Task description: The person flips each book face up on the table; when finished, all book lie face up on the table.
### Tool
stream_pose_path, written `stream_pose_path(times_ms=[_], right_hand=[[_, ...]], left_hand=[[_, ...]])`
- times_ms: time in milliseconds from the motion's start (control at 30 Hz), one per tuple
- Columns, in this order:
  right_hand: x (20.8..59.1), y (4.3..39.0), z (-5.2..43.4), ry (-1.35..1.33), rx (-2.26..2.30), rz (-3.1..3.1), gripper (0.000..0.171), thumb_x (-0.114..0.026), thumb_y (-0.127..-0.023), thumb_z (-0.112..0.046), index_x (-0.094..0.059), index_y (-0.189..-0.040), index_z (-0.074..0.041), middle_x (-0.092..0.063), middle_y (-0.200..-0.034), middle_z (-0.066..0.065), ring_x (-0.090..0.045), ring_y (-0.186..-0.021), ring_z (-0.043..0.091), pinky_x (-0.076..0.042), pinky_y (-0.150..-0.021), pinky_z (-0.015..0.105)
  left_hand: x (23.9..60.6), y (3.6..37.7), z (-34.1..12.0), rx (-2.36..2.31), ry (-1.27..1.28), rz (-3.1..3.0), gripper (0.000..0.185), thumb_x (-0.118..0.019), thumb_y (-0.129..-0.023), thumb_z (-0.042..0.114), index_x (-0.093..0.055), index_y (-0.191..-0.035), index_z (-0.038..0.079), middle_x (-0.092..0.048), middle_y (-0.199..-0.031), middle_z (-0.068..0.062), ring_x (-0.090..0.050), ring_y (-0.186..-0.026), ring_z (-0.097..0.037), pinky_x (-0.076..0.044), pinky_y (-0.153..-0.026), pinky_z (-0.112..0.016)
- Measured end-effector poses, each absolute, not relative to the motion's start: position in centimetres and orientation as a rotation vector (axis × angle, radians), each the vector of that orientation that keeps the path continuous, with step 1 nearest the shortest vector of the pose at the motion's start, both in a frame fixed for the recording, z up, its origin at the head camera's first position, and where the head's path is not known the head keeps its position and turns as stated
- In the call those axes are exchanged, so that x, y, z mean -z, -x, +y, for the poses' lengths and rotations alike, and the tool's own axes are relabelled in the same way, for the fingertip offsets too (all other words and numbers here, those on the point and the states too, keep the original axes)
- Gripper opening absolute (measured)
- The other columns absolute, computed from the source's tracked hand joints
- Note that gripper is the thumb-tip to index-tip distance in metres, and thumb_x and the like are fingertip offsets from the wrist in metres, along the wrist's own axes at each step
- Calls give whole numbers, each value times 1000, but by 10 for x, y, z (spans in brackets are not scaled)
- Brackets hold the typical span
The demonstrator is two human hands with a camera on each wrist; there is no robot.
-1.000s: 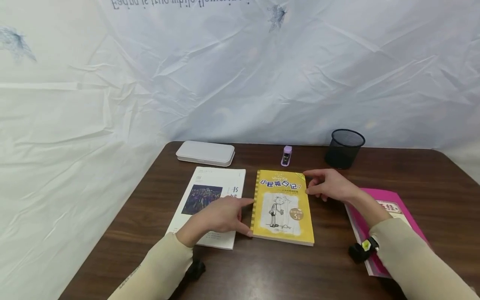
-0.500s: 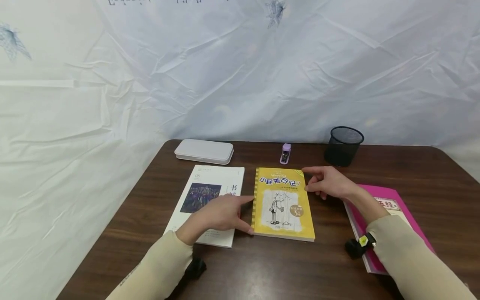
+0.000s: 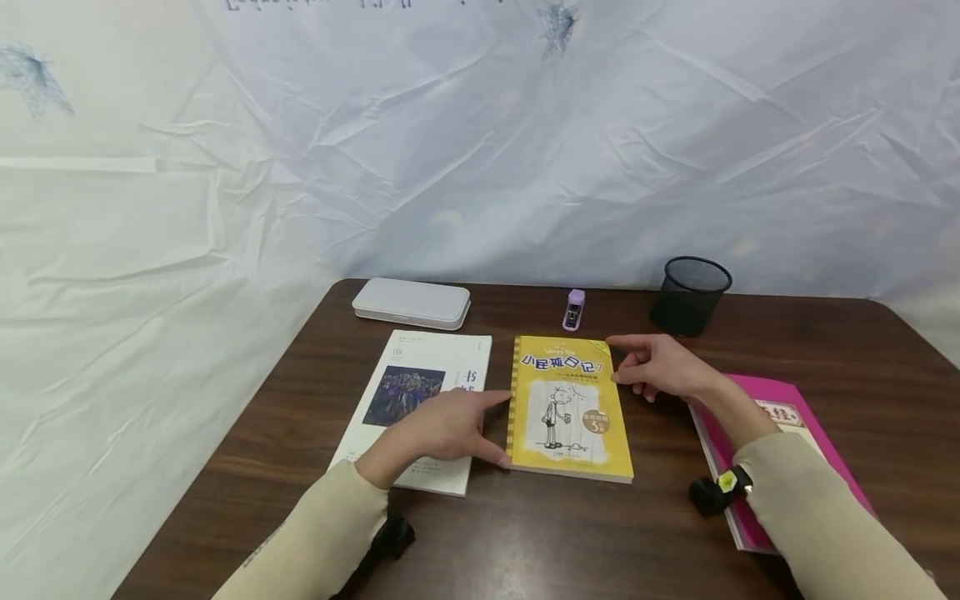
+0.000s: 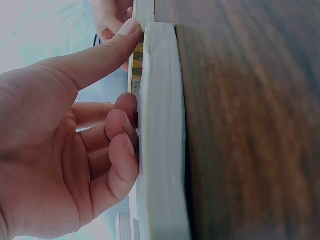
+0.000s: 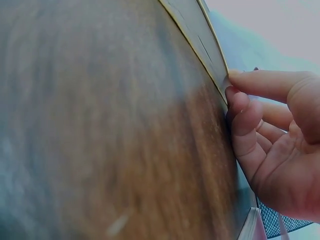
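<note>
On the brown table (image 3: 525, 542), a yellow book (image 3: 570, 408) lies flat with its cover up, and both hands sit against its edges. At the book's left edge, the left hand (image 3: 442, 429) rests partly on a white book (image 3: 420, 400) that lies just beside it; the wrist view shows its thumb (image 4: 95, 55) pressed on the near corner and the curled fingers (image 4: 120, 135) touching the page block, so the hand bears against the spine side without closing round it. At the book's right edge, near the far corner, the right hand (image 3: 663, 367) has its index finger stretched along the top and its other fingertips (image 5: 237, 100) bent in against the edge; it touches the edge rather than gripping it. The 2 hands are well apart, with the yellow book between them.

Right of the yellow book, a pink book (image 3: 813, 417) lies under the right forearm. Beyond the yellow book stand a small purple stapler (image 3: 573, 310), a black mesh cup (image 3: 690, 296) to the right of that, and a flat white case (image 3: 411, 304) to the left. A creased white sheet (image 3: 480, 150) hangs behind the table.
</note>
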State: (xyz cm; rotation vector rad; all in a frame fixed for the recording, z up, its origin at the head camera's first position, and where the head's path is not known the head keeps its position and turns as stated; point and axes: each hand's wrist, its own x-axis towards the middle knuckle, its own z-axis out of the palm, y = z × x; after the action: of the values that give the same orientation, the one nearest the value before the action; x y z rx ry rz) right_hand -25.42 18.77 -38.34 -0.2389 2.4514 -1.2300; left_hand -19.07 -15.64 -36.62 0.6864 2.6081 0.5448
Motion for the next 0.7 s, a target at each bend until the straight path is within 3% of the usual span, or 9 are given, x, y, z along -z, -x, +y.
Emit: stream_pose_path(times_ms=[433,700], right_hand=[[385,256,190,214,1253,2416,80,-75,-98,-17,-33,-164,-3,-70,-100,12,-62,-73,22,-58,-62,31],[383,262,192,244,1218,2391,82,-76,-97,-18,-31,-164,-2,-69,-98,11,-63,-70,22,-60,-63,33]], left_hand=[[365,189,-154,-525,-682,2620,97,-91,-80,50,-47,-160,13,-54,-71,2,-48,-68,-13,-39,-62,-28],[364,189,-155,-537,-673,2609,97,-91,-81,47,-47,-160,14,-53,-66,3,-47,-60,-12,-37,-57,-26]])
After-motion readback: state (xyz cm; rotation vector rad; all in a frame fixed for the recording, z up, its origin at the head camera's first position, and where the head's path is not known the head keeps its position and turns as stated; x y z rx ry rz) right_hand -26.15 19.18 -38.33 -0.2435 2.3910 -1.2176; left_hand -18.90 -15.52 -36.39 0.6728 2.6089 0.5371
